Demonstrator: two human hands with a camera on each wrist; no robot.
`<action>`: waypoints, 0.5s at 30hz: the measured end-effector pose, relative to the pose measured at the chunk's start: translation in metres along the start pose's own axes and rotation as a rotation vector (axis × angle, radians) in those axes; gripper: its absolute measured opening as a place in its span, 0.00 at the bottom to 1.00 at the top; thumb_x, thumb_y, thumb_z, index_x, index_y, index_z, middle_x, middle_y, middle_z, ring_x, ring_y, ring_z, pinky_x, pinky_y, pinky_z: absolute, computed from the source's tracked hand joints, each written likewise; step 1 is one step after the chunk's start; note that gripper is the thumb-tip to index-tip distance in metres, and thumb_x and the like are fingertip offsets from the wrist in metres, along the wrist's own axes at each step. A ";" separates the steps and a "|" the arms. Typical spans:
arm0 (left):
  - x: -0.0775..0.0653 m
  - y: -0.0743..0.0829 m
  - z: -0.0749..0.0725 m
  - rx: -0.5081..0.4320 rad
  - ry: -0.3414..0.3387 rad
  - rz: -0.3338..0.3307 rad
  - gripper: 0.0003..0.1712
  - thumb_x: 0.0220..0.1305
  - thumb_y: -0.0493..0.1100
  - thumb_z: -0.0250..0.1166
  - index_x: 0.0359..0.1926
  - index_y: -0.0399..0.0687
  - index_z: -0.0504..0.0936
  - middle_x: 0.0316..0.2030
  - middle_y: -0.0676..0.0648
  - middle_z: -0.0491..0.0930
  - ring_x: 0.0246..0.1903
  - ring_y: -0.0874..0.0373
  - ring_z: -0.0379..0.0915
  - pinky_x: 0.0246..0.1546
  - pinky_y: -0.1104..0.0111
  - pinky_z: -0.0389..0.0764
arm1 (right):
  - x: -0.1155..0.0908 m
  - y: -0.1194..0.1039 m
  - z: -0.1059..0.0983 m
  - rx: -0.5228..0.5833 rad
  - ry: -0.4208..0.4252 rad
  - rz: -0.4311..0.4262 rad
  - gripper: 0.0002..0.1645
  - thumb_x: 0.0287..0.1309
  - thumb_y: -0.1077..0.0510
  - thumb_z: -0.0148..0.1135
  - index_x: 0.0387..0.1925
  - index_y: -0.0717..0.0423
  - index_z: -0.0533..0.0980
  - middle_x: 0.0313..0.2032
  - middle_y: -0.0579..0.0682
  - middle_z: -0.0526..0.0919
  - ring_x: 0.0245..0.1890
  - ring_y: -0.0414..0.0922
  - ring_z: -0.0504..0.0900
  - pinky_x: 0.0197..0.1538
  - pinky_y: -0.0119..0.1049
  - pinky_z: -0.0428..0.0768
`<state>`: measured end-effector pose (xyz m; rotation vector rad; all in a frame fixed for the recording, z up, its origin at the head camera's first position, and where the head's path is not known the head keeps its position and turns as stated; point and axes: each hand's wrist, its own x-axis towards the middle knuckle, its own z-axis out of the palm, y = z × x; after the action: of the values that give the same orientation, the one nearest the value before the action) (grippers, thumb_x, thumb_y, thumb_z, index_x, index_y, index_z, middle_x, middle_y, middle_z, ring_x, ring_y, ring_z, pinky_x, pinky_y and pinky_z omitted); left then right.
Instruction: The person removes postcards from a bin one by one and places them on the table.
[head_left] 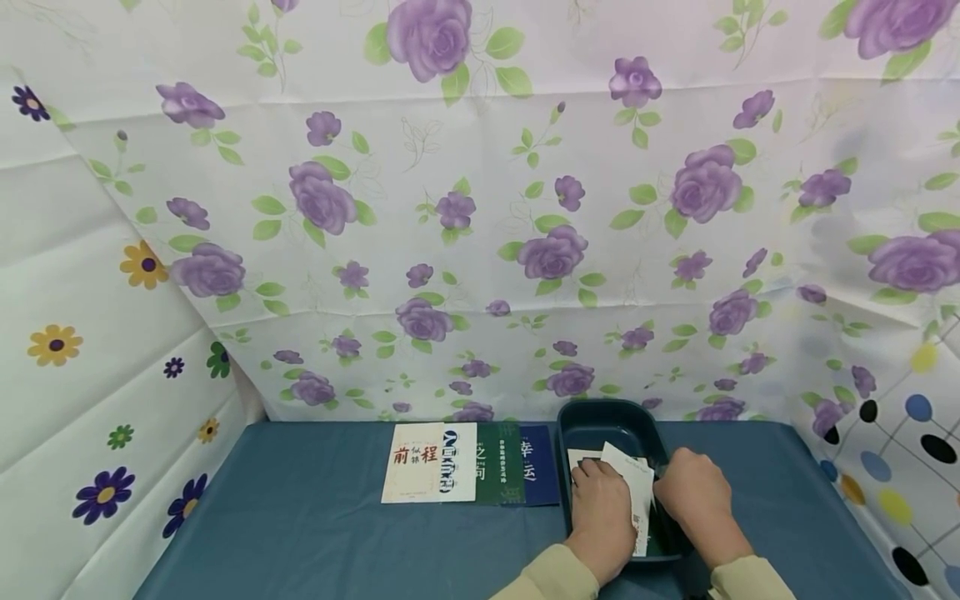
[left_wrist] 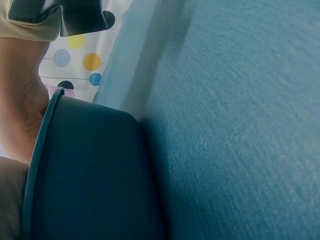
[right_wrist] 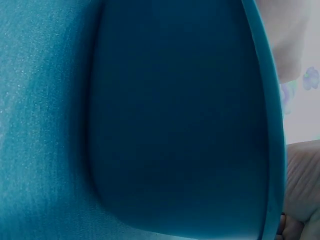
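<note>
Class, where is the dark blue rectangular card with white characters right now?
In the head view, the dark blue card lies right of a dark green card, immediately left of the dark teal rounded tray.

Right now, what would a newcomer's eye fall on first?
Probably the purple roses across the white backdrop behind the table. Then the overlapping cards, in a row left of the dark tray. The left hand is over white cards inside it, the right hand at its right side.

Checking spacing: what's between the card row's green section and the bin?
A navy card with pale characters lies between green section and bin in head view.
</note>
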<state>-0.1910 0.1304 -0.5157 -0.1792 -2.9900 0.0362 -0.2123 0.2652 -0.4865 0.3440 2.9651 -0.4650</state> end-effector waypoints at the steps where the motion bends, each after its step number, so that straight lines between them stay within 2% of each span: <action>1: 0.000 0.000 0.001 -0.005 0.024 -0.008 0.47 0.36 0.66 0.72 0.52 0.39 0.72 0.41 0.41 0.70 0.40 0.52 0.67 0.38 0.71 0.73 | 0.000 0.000 0.000 -0.004 0.003 0.000 0.11 0.47 0.56 0.60 0.27 0.61 0.75 0.23 0.55 0.74 0.20 0.49 0.72 0.21 0.43 0.69; 4: 0.000 -0.001 0.002 -0.024 0.093 -0.019 0.35 0.43 0.58 0.71 0.46 0.41 0.72 0.35 0.42 0.71 0.35 0.54 0.69 0.34 0.71 0.74 | 0.001 0.000 0.000 -0.008 0.005 0.002 0.12 0.47 0.56 0.61 0.28 0.62 0.75 0.23 0.55 0.75 0.21 0.49 0.72 0.21 0.43 0.70; 7: 0.001 -0.002 0.001 -0.060 0.126 -0.015 0.25 0.48 0.52 0.70 0.41 0.44 0.70 0.29 0.45 0.71 0.29 0.56 0.70 0.28 0.71 0.74 | 0.000 -0.001 0.000 -0.008 0.008 0.002 0.12 0.47 0.56 0.61 0.28 0.63 0.75 0.23 0.55 0.75 0.20 0.49 0.72 0.20 0.43 0.70; 9: 0.002 -0.004 -0.001 -0.092 0.123 0.003 0.23 0.49 0.51 0.69 0.39 0.46 0.69 0.24 0.47 0.71 0.25 0.58 0.71 0.24 0.71 0.74 | 0.000 -0.002 0.000 -0.007 0.011 0.002 0.12 0.47 0.56 0.61 0.29 0.63 0.75 0.23 0.55 0.75 0.20 0.49 0.72 0.20 0.43 0.69; 12: 0.003 -0.007 -0.004 -0.170 0.083 0.027 0.20 0.52 0.49 0.68 0.39 0.47 0.68 0.19 0.49 0.71 0.20 0.59 0.72 0.21 0.70 0.73 | -0.001 -0.003 -0.001 -0.009 0.016 0.002 0.12 0.48 0.57 0.60 0.30 0.64 0.75 0.23 0.55 0.75 0.20 0.49 0.72 0.20 0.43 0.69; 15: 0.003 -0.010 -0.007 -0.225 0.040 0.048 0.19 0.53 0.48 0.68 0.39 0.48 0.69 0.18 0.50 0.72 0.19 0.60 0.72 0.20 0.70 0.73 | -0.002 -0.003 -0.002 -0.017 0.014 0.002 0.13 0.48 0.57 0.61 0.31 0.65 0.75 0.24 0.56 0.75 0.21 0.49 0.72 0.20 0.43 0.70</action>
<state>-0.1944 0.1213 -0.5085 -0.2725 -2.9433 -0.2965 -0.2113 0.2623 -0.4829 0.3499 2.9806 -0.4382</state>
